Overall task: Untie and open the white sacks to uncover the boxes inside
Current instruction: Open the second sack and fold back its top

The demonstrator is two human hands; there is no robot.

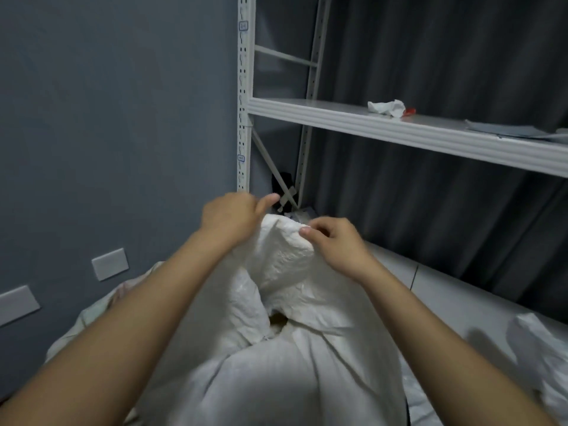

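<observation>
nearest, at six o'clock, the white sack (pixel 276 364) fills the lower middle of the view, its woven cloth bunched and creased, with a dark gap at the cinched neck. both bare forearms reach in from seven and five o'clock toward the raised top flap of the sack. the left hand (pixel 229 218) sits at the flap's left edge near the centre, fingers curled into the cloth and thumb sticking out to the right; its grip is closed on the sack's fabric. the right hand (pixel 333 244) is just beside it at the flap's right edge, thumb and curled fingers pinching the sack's rim. at four o'clock another white sack (pixel 534 348) lies crumpled on a pale surface. at nine o'clock two grey wall plates (pixel 110 263) sit on the blue-grey wall. farther off, at one o'clock, a white metal shelf (pixel 399 130) carries a crumpled white paper (pixel 385 107), something small and red, and flat grey sheets, with a dark curtain (pixel 445 56) behind.
</observation>
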